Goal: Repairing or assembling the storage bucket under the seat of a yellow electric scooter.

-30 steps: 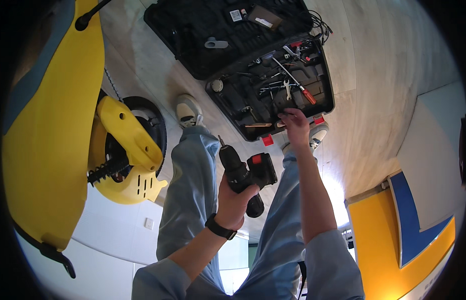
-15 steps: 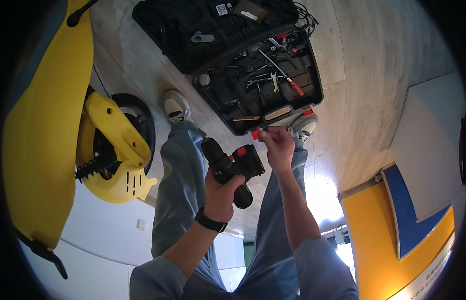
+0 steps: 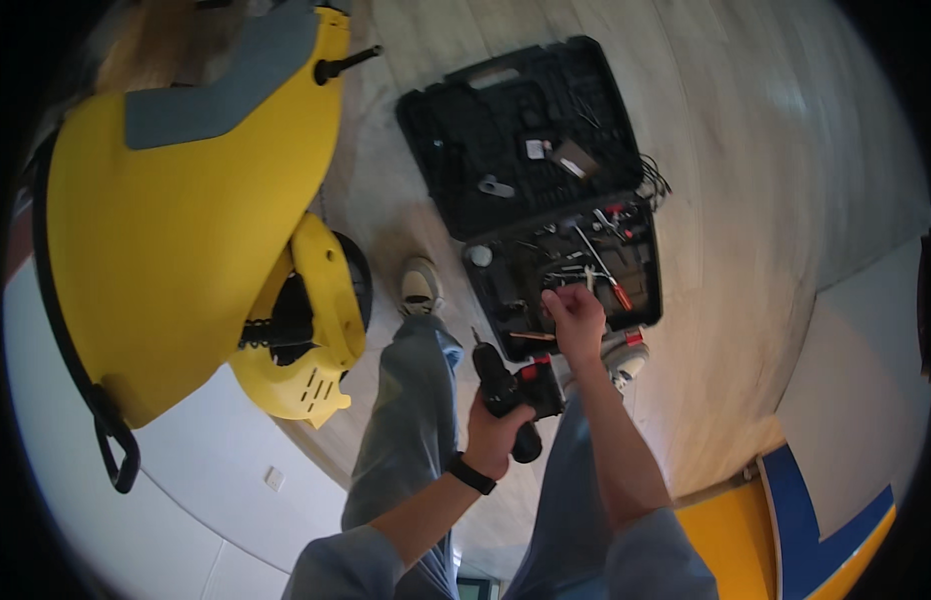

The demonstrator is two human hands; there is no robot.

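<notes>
Whether your right hand [image 3: 578, 322] pinches anything is too small to tell; it hides part of the toolbox [image 3: 554, 196]. The lower edge crops your sleeves [image 3: 658, 560].

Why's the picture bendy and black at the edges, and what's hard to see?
Head view: fisheye lens bends lines on the white wall and leaves black corners; also head view: small tools in the black case look dim, but the red screwdriver handle stands out.

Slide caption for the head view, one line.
Left hand gripping a black power drill, right hand over an open black tool case with a red-handled screwdriver inside.
</notes>
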